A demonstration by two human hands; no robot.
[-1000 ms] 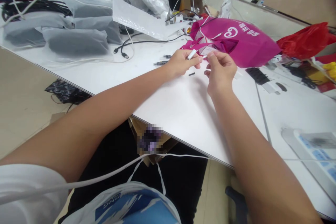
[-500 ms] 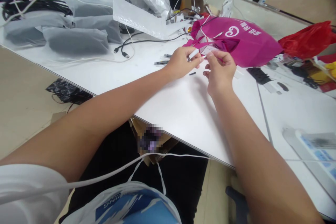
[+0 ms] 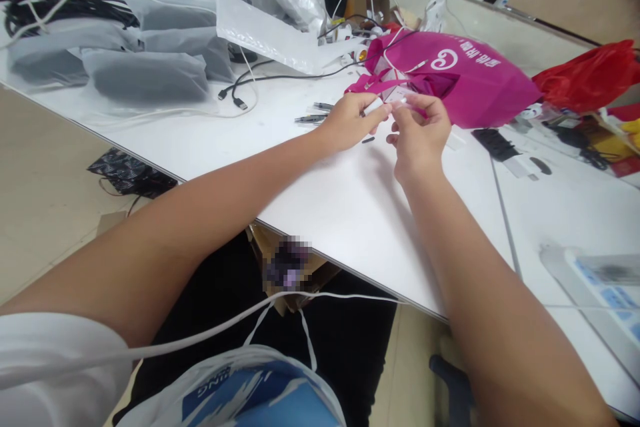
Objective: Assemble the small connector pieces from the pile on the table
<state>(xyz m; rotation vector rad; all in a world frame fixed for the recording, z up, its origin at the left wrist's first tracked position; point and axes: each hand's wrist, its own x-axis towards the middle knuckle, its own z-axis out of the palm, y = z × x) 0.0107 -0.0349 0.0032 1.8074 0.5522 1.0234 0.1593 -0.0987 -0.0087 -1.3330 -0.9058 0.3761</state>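
While the left hand (image 3: 353,121) grips a white piece (image 3: 373,107) above the table (image 3: 345,207), the right hand (image 3: 420,137) pinches a tiny white part (image 3: 399,103); both look light, stiff, best held by the sides.

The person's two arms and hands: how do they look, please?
A short white cloth sleeve covers the top of the left arm; below it, the arm and left hand are bare. The visible right arm and right hand are bare too.
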